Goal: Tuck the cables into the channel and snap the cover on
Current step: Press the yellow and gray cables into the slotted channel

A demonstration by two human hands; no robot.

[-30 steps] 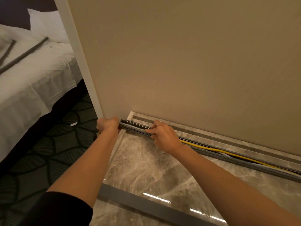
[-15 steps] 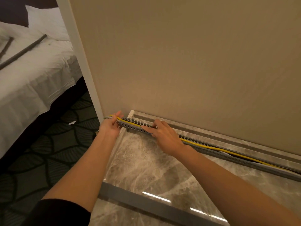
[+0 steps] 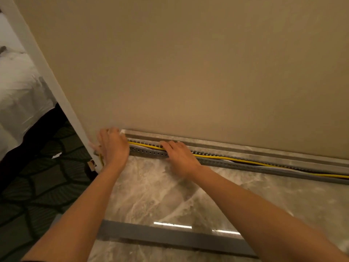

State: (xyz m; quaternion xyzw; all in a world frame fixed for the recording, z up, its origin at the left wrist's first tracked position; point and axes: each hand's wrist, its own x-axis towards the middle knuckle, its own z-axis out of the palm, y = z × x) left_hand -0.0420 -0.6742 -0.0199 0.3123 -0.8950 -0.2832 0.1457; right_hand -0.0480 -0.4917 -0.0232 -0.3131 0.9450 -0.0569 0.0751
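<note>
Marble floor [image 3: 151, 195], hands on channel [image 3: 236, 164]

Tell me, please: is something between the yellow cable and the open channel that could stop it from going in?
Nothing visible blocks it. The yellow cable already lies along the open grey channel, no cover on it. The left hand and right hand rest on the channel.
</note>
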